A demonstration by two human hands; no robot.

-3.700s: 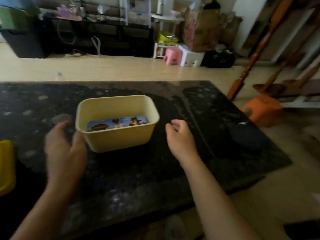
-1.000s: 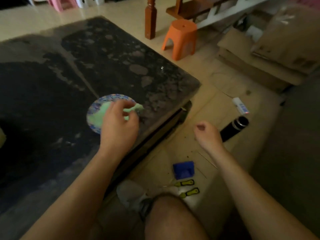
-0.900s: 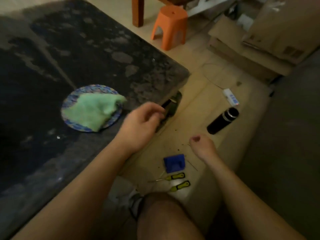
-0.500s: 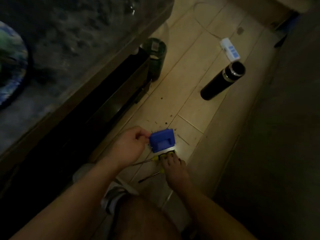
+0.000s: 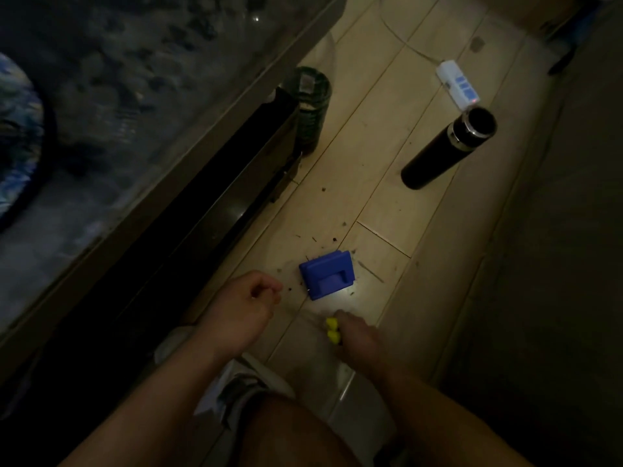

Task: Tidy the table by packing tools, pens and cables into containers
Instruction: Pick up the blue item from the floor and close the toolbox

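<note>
I look down at the wooden floor beside the dark table (image 5: 141, 106). A blue plastic tool holder (image 5: 327, 274) lies on the floor. My right hand (image 5: 359, 340) grips the yellow handles of two small screwdrivers (image 5: 332, 332) just below the holder; their shafts are hidden. My left hand (image 5: 244, 310) hovers to the left of the holder with its fingers curled, and nothing shows in it.
A black flask (image 5: 448, 150) lies on the floor at the upper right, with a white and blue power strip (image 5: 457, 86) beyond it. A dark green can (image 5: 308, 109) stands by the table corner. My knee and a shoe (image 5: 232, 382) fill the bottom.
The left hand has let go of the blue holder and drawn back to the left. The right hand has closed round the yellow screwdriver handles. The view has tilted slightly lower.
</note>
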